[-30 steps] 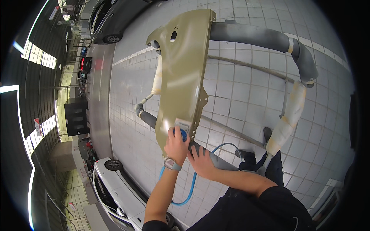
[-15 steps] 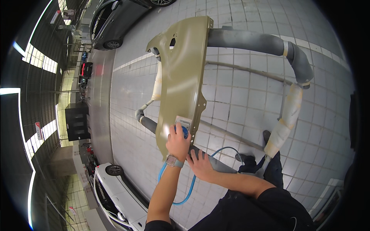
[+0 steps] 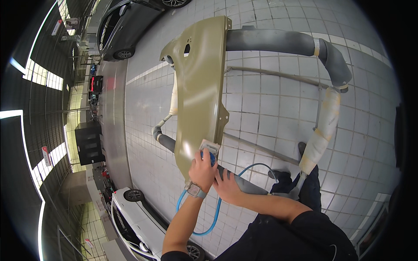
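The left hand [image 3: 202,172] held a sander [image 3: 212,158], fingers closed round it, on the fender [image 3: 198,95]; the right hand [image 3: 227,188] lay on a bar [image 3: 250,185], fingers spread.

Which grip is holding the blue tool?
The left grip, the one with a watch at its wrist, holds the tool on the panel; the right grip rests on the grey bar.

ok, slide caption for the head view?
Left hand holds a blue tool on an olive panel; right hand rests on a grey padded bar.
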`<act>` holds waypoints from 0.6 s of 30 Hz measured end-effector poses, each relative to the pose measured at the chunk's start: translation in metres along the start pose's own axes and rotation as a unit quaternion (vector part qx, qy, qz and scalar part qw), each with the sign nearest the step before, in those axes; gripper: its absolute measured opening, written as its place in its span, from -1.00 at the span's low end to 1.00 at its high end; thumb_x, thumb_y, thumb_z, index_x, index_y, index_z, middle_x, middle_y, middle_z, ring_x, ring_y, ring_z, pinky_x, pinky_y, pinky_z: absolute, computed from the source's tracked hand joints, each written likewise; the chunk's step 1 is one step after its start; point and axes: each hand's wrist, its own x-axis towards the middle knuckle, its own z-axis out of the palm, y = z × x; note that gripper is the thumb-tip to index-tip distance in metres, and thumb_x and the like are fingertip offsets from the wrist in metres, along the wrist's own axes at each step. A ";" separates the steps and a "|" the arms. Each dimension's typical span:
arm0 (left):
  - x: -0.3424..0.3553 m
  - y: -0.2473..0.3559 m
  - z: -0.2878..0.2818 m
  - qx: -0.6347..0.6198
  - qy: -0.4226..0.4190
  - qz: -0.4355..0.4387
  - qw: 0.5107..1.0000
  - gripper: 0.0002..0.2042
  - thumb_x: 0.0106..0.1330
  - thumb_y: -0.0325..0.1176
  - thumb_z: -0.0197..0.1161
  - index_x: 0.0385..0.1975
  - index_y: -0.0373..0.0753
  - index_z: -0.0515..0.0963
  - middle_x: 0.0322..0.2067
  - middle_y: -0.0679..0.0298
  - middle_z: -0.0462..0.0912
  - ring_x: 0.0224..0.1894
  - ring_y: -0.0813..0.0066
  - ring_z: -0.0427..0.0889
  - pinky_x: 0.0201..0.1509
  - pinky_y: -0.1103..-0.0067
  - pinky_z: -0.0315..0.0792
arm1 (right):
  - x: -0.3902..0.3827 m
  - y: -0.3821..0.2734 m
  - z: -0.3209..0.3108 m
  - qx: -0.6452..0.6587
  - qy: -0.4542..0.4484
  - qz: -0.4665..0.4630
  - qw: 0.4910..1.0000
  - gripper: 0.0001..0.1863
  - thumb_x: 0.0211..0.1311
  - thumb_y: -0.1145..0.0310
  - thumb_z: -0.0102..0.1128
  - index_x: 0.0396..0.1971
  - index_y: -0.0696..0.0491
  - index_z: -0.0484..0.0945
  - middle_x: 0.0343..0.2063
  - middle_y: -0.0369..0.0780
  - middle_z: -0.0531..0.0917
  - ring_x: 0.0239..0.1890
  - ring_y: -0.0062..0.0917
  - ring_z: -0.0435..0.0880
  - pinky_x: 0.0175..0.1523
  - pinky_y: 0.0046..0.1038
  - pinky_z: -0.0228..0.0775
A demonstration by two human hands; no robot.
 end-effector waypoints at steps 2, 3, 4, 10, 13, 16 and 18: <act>0.016 0.007 -0.003 0.030 -0.002 0.019 0.999 -0.34 0.17 -0.18 0.59 0.26 -0.15 0.47 0.17 0.08 0.61 -0.13 0.06 0.77 -0.22 0.28 0.74 | 0.000 -0.001 0.002 0.002 0.003 0.003 1.000 -0.40 0.33 0.22 0.20 0.34 0.13 0.54 0.34 0.11 0.46 0.17 0.18 0.50 0.04 0.17 0.42; 0.024 0.011 -0.003 0.041 -0.008 0.023 0.999 -0.34 0.17 -0.18 0.59 0.27 -0.15 0.46 0.19 0.07 0.60 -0.13 0.06 0.77 -0.22 0.28 0.74 | 0.000 -0.001 0.002 0.004 0.005 0.004 1.000 -0.41 0.34 0.22 0.20 0.34 0.13 0.55 0.34 0.11 0.47 0.16 0.18 0.50 0.04 0.17 0.41; 0.033 0.014 -0.004 0.048 -0.010 0.033 0.998 -0.34 0.17 -0.19 0.59 0.25 -0.16 0.43 0.23 0.05 0.57 -0.13 0.08 0.77 -0.21 0.29 0.75 | 0.000 -0.001 0.002 0.006 -0.005 0.004 1.000 -0.42 0.35 0.22 0.19 0.33 0.13 0.55 0.34 0.10 0.47 0.16 0.18 0.50 0.04 0.17 0.41; 0.045 0.026 -0.006 0.121 0.014 0.062 0.991 -0.37 0.12 -0.22 0.60 0.19 -0.14 0.46 0.20 0.09 0.58 -0.17 0.13 0.77 -0.28 0.32 0.75 | 0.003 -0.001 -0.004 -0.002 -0.021 0.007 1.000 -0.44 0.37 0.20 0.18 0.32 0.11 0.57 0.32 0.09 0.49 0.18 0.17 0.49 0.05 0.15 0.40; 0.033 0.028 -0.006 0.157 0.016 0.062 0.985 -0.34 0.09 -0.19 0.61 0.20 -0.12 0.46 0.21 0.11 0.58 -0.17 0.12 0.77 -0.33 0.31 0.75 | 0.002 -0.001 -0.005 0.003 -0.042 0.002 0.999 -0.43 0.36 0.18 0.17 0.32 0.11 0.57 0.33 0.09 0.49 0.19 0.17 0.50 0.06 0.15 0.40; 0.033 0.029 -0.002 0.155 0.012 0.064 0.986 -0.33 0.07 -0.21 0.63 0.20 -0.12 0.47 0.23 0.12 0.58 -0.17 0.10 0.77 -0.30 0.31 0.74 | 0.001 -0.003 -0.003 -0.006 -0.022 0.010 1.000 -0.43 0.37 0.18 0.17 0.32 0.11 0.56 0.35 0.09 0.48 0.20 0.18 0.50 0.07 0.17 0.39; 0.040 0.028 0.002 0.144 0.025 0.066 0.987 -0.32 0.05 -0.22 0.64 0.20 -0.12 0.46 0.23 0.11 0.58 -0.16 0.09 0.77 -0.27 0.30 0.74 | 0.001 -0.003 -0.001 0.004 -0.014 0.017 1.000 -0.43 0.37 0.18 0.16 0.32 0.11 0.56 0.36 0.10 0.47 0.21 0.19 0.49 0.08 0.19 0.39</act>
